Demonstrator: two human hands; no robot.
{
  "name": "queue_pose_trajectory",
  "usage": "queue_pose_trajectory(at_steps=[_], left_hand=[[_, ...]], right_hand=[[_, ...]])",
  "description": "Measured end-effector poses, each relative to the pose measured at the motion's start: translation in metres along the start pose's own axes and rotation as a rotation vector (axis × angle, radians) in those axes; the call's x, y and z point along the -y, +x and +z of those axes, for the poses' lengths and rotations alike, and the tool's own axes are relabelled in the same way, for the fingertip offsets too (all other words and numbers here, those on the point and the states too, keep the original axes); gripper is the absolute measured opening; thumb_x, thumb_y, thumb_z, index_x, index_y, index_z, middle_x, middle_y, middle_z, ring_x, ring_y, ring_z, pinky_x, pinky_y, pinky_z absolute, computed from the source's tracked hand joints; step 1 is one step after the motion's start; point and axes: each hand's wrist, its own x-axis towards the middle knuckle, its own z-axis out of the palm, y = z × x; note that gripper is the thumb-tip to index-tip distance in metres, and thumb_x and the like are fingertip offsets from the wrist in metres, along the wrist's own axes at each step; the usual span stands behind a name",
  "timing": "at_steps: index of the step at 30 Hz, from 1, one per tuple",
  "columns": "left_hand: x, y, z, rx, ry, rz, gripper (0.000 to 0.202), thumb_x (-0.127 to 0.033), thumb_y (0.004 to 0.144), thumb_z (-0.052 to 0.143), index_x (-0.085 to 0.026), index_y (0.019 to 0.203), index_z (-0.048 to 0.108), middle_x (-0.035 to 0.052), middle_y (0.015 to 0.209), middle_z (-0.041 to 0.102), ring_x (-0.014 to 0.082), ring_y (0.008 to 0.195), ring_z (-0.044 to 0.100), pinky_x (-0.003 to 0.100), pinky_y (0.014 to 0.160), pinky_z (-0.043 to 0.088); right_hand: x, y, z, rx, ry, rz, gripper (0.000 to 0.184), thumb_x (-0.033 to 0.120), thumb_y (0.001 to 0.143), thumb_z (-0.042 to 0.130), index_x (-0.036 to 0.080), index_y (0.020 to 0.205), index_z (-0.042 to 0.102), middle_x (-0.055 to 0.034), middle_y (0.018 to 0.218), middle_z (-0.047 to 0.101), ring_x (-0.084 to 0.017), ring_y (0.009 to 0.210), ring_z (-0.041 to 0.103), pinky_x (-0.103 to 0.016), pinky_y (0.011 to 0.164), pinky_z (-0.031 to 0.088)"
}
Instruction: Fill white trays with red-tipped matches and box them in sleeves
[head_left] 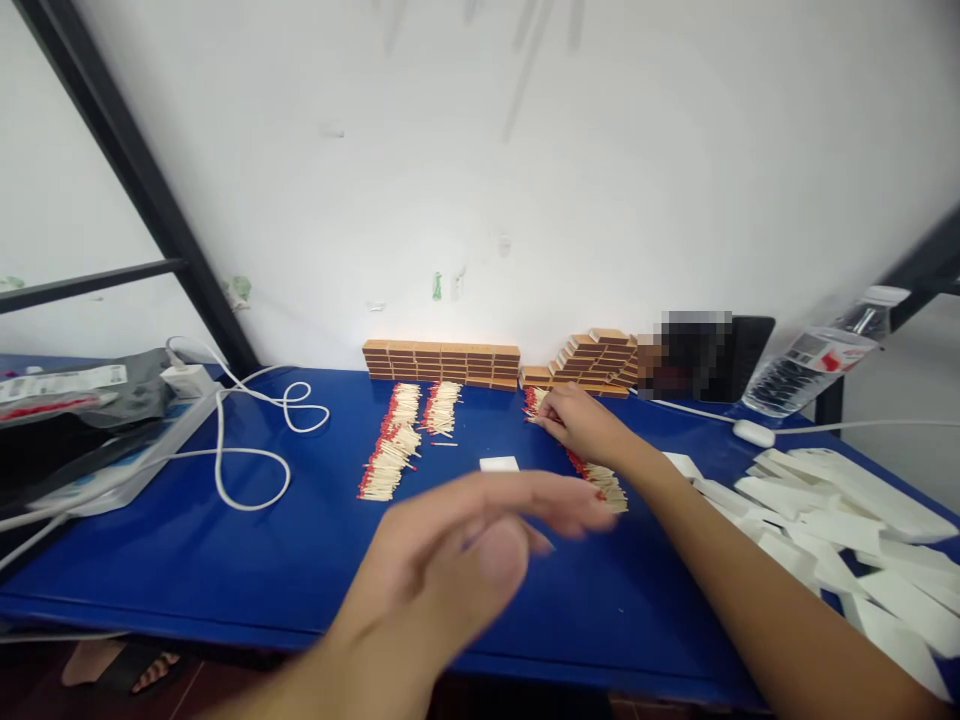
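Right hand (581, 424) lies curled on the far row of red-tipped matches (604, 484); whether it pinches any, I cannot tell. Left hand (450, 560) hovers spread, empty. Risk: my forearm (712, 545) scattering that row.

Blurred: left hand (465, 545); right hand (583, 425) covers part of match row (604, 483).

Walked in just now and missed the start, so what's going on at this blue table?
A person works at a blue table. Their right hand is on the far end of a row of matches; whether it grips any is hidden. Their left hand hovers open and blurred, holding nothing. More matches lie in rows to the left, with a small white box between. Brown matchboxes are stacked along the wall, and flat white pieces are piled on the right.
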Motion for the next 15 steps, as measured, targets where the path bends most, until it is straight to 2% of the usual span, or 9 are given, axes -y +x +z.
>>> queue_pose_trajectory(at_steps=[2, 3, 5, 7, 10, 15], left_hand=[[0.034, 0.027, 0.009, 0.013, -0.031, -0.057, 0.036, -0.045, 0.108, 0.054, -0.032, 0.134, 0.075, 0.0046, 0.13, 0.08, 0.0295, 0.12, 0.074, 0.051, 0.107, 0.063], [0.055, 0.038, 0.013, 0.045, 0.004, -0.072, 0.029, -0.045, 0.106, 0.061, -0.028, 0.122, 0.079, 0.0051, 0.125, 0.081, 0.0285, 0.118, 0.074, 0.05, 0.108, 0.061], [0.094, 0.052, 0.02, 0.044, 0.172, -0.027, 0.031, -0.044, 0.099, 0.074, -0.023, 0.121, 0.078, 0.0089, 0.12, 0.08, 0.0302, 0.117, 0.072, 0.052, 0.109, 0.058], [0.122, 0.056, 0.026, 0.099, 0.266, 0.029, 0.037, -0.047, 0.093, 0.081, -0.022, 0.12, 0.078, 0.0097, 0.116, 0.079, 0.0311, 0.117, 0.07, 0.053, 0.109, 0.056], [0.139, 0.051, 0.031, 0.095, 0.328, 0.06, 0.049, -0.055, 0.088, 0.085, -0.02, 0.121, 0.078, 0.0114, 0.116, 0.077, 0.0323, 0.119, 0.067, 0.054, 0.111, 0.052], [0.138, 0.044, 0.035, 0.086, 0.31, 0.08, 0.05, -0.053, 0.084, 0.088, -0.02, 0.12, 0.079, 0.0108, 0.122, 0.075, 0.0326, 0.125, 0.063, 0.054, 0.115, 0.049]], right_hand=[[0.004, -0.001, -0.002, 0.005, 0.003, -0.005, 0.014, 0.021, 0.098, 0.063, 0.019, 0.086, 0.069, -0.0112, 0.092, 0.071, -0.026, 0.09, 0.062, -0.035, 0.085, 0.045], [0.006, -0.001, -0.003, 0.019, 0.005, -0.004, 0.013, 0.021, 0.097, 0.063, 0.019, 0.086, 0.07, -0.0114, 0.092, 0.072, -0.026, 0.092, 0.062, -0.035, 0.085, 0.045], [0.01, -0.002, -0.006, 0.055, 0.004, 0.011, 0.014, 0.021, 0.097, 0.063, 0.018, 0.086, 0.071, -0.0118, 0.091, 0.072, -0.027, 0.094, 0.063, -0.035, 0.085, 0.045], [0.011, -0.002, -0.007, 0.072, 0.006, 0.026, 0.014, 0.023, 0.098, 0.063, 0.019, 0.087, 0.071, -0.0113, 0.091, 0.072, -0.027, 0.095, 0.063, -0.035, 0.085, 0.045], [0.008, -0.002, -0.007, 0.056, 0.013, 0.041, 0.012, 0.025, 0.097, 0.067, 0.019, 0.088, 0.072, -0.0103, 0.091, 0.072, -0.026, 0.093, 0.063, -0.035, 0.084, 0.045], [0.004, -0.001, -0.005, 0.099, 0.044, 0.054, 0.015, 0.021, 0.096, 0.063, 0.02, 0.083, 0.071, -0.0092, 0.085, 0.07, -0.026, 0.091, 0.063, -0.034, 0.082, 0.044]])
